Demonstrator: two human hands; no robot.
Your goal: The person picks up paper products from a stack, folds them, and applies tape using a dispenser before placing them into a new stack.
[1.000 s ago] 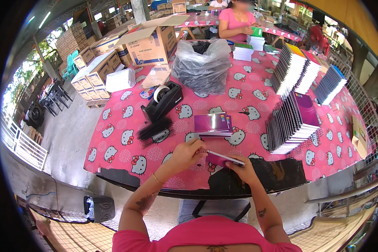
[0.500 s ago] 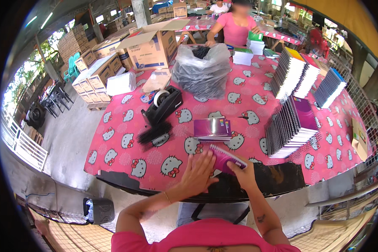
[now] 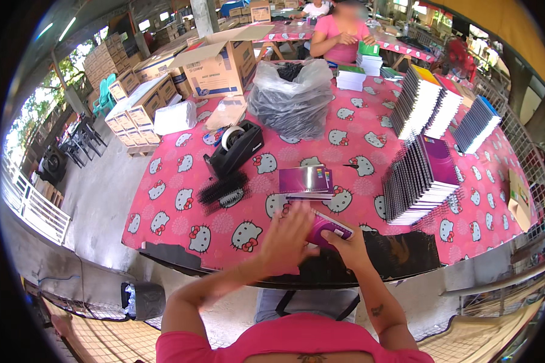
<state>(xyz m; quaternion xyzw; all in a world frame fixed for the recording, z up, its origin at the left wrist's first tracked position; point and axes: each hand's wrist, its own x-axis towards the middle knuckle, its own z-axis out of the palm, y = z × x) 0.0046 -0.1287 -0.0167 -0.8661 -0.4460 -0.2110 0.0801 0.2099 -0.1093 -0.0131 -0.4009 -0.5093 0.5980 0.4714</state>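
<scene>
My right hand point(image 3: 350, 245) grips a purple spiral notebook point(image 3: 328, 228) at the table's near edge, thumb on its cover. At the notebook's left side is my left hand point(image 3: 287, 237), its fingers stretched out and blurred by motion; whether it touches the notebook I cannot tell. Just beyond lies a small stack of purple notebooks or covers point(image 3: 303, 180). To the left, a bunch of black binding coils point(image 3: 223, 190) rests by a black tape dispenser point(image 3: 235, 148). A tall stack of purple spiral notebooks point(image 3: 421, 180) stands to the right.
A plastic bag of black coils point(image 3: 290, 100) and an open carton point(image 3: 218, 66) stand farther back. More notebook stacks point(image 3: 416, 103) are at the far right. Across the table sits a person in pink point(image 3: 343, 36). A black bin point(image 3: 144, 301) is on the floor at left.
My left hand has shifted slightly and is now blurred beside the notebook. My right hand keeps its hold. The person across has brought both hands together near the chest.
</scene>
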